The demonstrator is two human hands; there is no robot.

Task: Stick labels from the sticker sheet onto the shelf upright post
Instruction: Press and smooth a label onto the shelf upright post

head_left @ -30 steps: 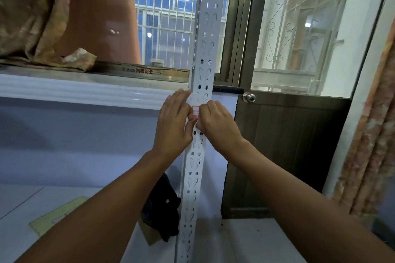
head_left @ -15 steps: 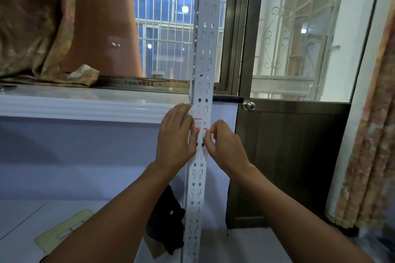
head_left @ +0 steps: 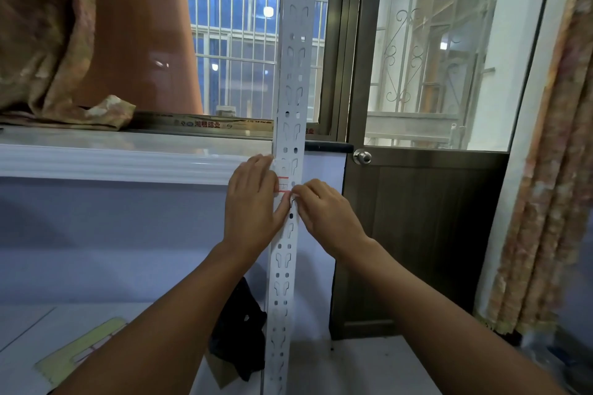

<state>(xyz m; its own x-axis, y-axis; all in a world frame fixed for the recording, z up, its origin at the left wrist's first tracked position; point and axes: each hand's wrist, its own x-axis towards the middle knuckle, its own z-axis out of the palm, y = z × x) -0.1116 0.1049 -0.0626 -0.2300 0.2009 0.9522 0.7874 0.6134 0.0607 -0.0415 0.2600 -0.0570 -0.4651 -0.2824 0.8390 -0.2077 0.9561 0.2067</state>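
The white perforated shelf upright post (head_left: 290, 80) runs from top to bottom through the middle of the view. A small white label with red lines (head_left: 283, 184) is stuck on its front at hand height. My left hand (head_left: 253, 202) lies flat along the post's left edge, fingers pointing up and covering the label's left end, with the thumb on the post's front below the label. My right hand (head_left: 324, 212) comes in from the right, and its fingertips pinch at the label's lower right corner.
A white shelf board (head_left: 128, 157) carries bundled patterned cloth (head_left: 48, 51) on the left. A door with a round knob (head_left: 362, 157) stands right of the post, with a curtain (head_left: 552, 170) at far right. On the floor lie a yellow-green sheet (head_left: 80, 353) and a black cloth (head_left: 240, 327).
My right hand has slid off the label to its lower right corner, so the label now shows. Both hands sit lower in the view because my head tilted up.
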